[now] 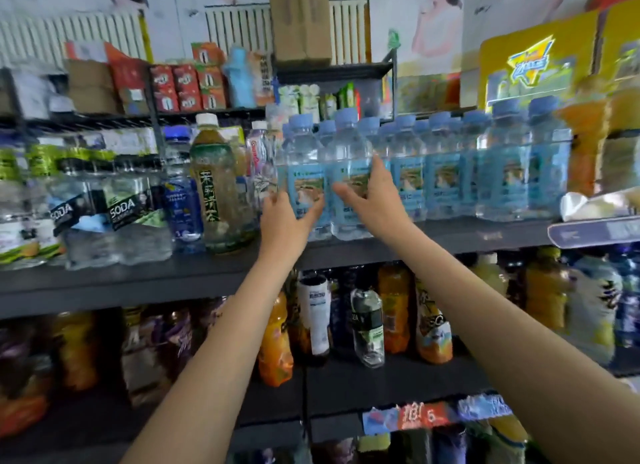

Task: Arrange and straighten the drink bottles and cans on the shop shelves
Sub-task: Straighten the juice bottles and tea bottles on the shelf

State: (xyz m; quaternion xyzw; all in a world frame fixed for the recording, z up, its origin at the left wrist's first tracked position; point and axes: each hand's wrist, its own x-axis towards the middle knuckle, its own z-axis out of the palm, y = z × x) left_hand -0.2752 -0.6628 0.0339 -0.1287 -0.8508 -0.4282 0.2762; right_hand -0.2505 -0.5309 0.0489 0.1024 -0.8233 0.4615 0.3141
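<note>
Two clear water bottles with blue caps and blue labels stand at the front of the middle shelf. My left hand grips the left bottle low on its label. My right hand grips the right bottle, with the thumb across the label and the fingers round its right side. Both bottles stand upright and close together. A row of the same blue-capped water bottles runs to the right behind them.
A tall green tea bottle, a dark blue bottle and wrapped soda packs stand to the left. Orange drink bottles stand at the far right. The lower shelf holds several juice and soda bottles. Boxes and cartons fill the top shelf.
</note>
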